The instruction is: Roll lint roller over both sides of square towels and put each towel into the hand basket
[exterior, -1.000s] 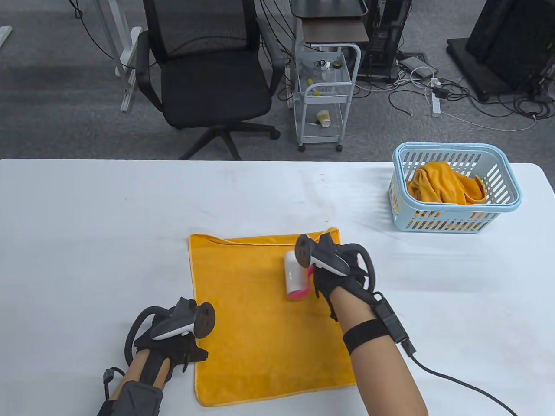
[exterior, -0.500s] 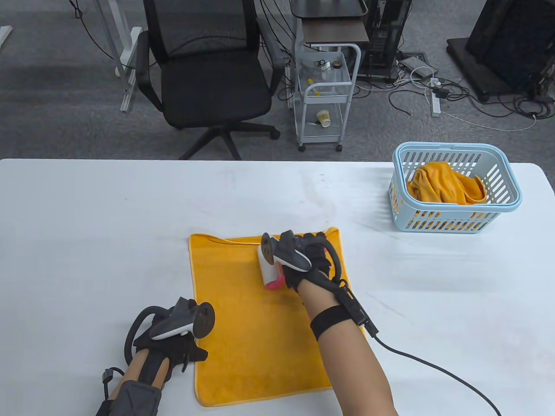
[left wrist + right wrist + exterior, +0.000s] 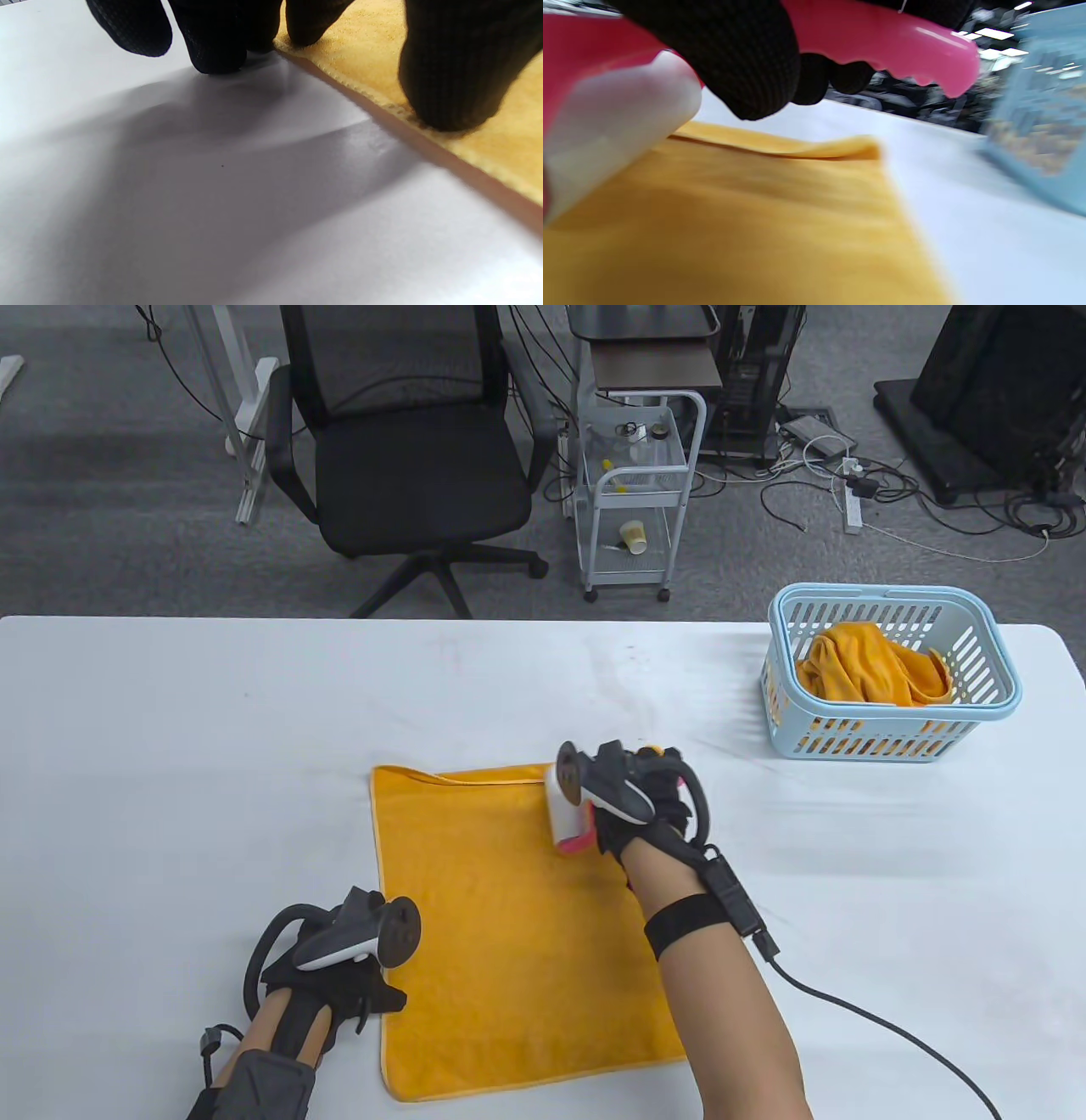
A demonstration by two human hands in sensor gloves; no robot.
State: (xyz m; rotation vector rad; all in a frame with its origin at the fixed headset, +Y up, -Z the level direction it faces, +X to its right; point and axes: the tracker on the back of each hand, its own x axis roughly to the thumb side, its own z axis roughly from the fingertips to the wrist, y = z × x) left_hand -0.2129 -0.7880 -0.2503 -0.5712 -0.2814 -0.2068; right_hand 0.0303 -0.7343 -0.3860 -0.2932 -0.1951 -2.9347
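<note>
On the white table (image 3: 212, 746), an orange square towel (image 3: 509, 933) lies flat near the front edge. Only the right wrist view shows the lint roller's pink handle (image 3: 882, 34) clearly and the towel's far corner folded up; in the table view the tracker hides most of the grip. Left wrist view alone shows fingertips (image 3: 449, 84) pressing the towel's left hem, others on bare table. The blue hand basket (image 3: 891, 678) stands far right, holding a crumpled orange towel (image 3: 865, 666). Office chair (image 3: 399, 449) and white cart (image 3: 636, 492) stand behind the table. Right hand (image 3: 636, 806) curls round the lint roller (image 3: 564, 814), its roll on the towel's far edge. Left hand (image 3: 339, 976): fingers fairly straight, pinning the towel.
</note>
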